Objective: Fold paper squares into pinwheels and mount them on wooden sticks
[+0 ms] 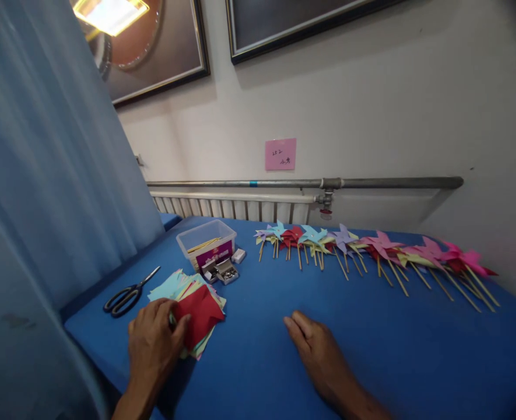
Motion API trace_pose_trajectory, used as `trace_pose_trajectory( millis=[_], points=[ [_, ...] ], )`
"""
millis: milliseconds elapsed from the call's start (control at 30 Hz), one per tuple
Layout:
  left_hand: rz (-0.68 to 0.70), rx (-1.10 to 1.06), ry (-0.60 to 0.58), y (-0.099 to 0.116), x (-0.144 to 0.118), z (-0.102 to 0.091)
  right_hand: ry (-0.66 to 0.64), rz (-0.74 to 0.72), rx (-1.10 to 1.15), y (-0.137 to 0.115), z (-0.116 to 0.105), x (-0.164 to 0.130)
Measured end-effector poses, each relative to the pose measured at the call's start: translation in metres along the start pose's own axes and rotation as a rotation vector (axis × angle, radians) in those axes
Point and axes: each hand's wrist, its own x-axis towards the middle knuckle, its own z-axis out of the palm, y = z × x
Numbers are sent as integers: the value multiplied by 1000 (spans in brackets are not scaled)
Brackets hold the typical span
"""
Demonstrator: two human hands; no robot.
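Head view: left hand (153, 338) hides one edge of red paper (203, 315).

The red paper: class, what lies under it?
Beneath the red paper, other papers stick out, light-blue and pale-yellow among them. Whatever the red paper and left hand cover cannot be seen.

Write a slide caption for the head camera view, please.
Left hand on stacked colored paper, right hand curled, pinwheels lined along the far side of the blue table.

left hand (155, 335): palm down, half bent | right hand (316, 350): loose fist
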Motion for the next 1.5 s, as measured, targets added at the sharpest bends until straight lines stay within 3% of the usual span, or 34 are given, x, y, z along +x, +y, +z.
trace_pose_trajectory(
  millis=[100,267,367,533,700,833,967,1033,1133,1300,1500],
  points=[
    [-37,-86,5,-2,6,3,-4,8,-3,1,0,1],
    [-23,-288,110,-8,12,1,-9,25,-1,-1,-1,1],
    [-142,-487,137,-4,17,-11,-7,27,7,-3,-2,1],
    [-419,-808,1,15,36,-29,17,-2,37,0,0,1],
    [-399,-835,-63,36,64,-28,52,-13,68,1,2,2],
    [-343,-993,-68,67,87,-19,52,33,114,-2,1,1],
    [-219,-1255,-170,127,103,-7,98,120,301,3,-2,6],
    [-233,-1440,-276,158,104,2,112,160,495,10,-3,10],
    [-371,-1721,-399,192,92,19,132,194,845,17,-6,17],
    [-586,-1857,-593,210,56,45,111,186,1154,8,-17,20],
    [-497,-1705,-689,215,41,57,157,250,1212,2,-24,22]
  ],
)
